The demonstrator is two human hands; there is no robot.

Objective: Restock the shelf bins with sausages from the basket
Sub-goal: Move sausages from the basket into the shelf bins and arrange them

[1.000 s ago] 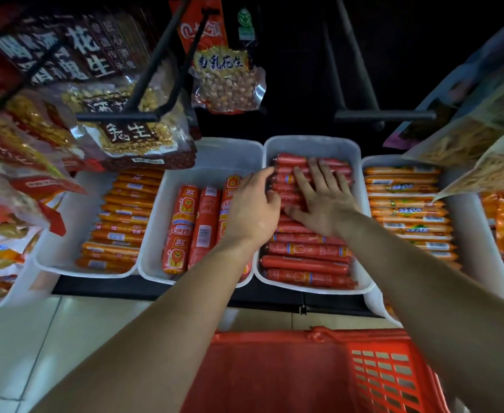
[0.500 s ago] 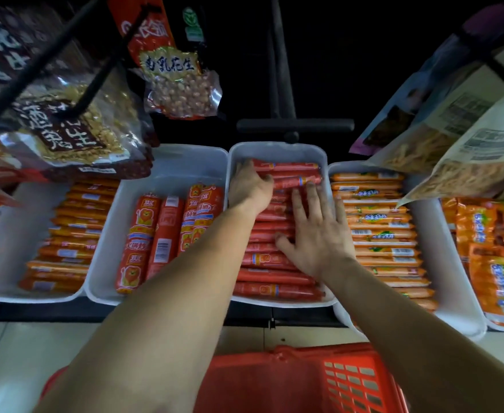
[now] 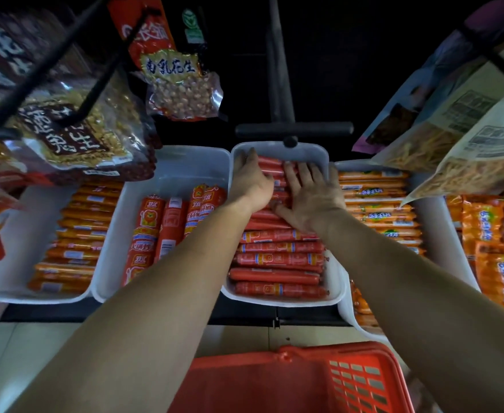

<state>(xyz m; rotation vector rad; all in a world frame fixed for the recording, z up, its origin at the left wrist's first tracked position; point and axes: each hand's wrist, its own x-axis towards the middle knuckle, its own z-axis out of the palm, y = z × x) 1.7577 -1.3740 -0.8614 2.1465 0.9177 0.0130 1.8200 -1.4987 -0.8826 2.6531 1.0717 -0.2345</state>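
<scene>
Both hands were in the white plastic shelf bin (image 3: 331, 296) at the middle of the frame, pressed on the stack of red-wrapped sausages (image 3: 277, 259) that filled it crosswise. The left hand (image 3: 252, 181) lay at the bin's upper left, fingers reaching toward the back wall, curled over the far sausages; whether it gripped one could not be told. The right hand (image 3: 310, 195) lay flat just beside it, fingers spread, palm down on the sausages, clamped on nothing. The two hands sat close together, nearly touching at the thumbs.

Below the hands, toward the lower frame, rows of the same sausages lay uncovered down to the bin's front rim.

Left of centre, a second white bin (image 3: 110, 263) held thicker red sausages with lion labels (image 3: 143, 234), lying lengthwise. Further left, a third white bin (image 3: 12, 254) held orange-wrapped sausages (image 3: 72, 242). Right of centre, another white bin (image 3: 441, 222) held orange sausages with green-and-blue labels (image 3: 376, 204).

The red plastic basket (image 3: 361, 380) sat at the bottom centre of the frame, below the shelf edge; its contents were not visible. A clear bag of peanuts (image 3: 182, 93) hung in the upper left-centre.
</scene>
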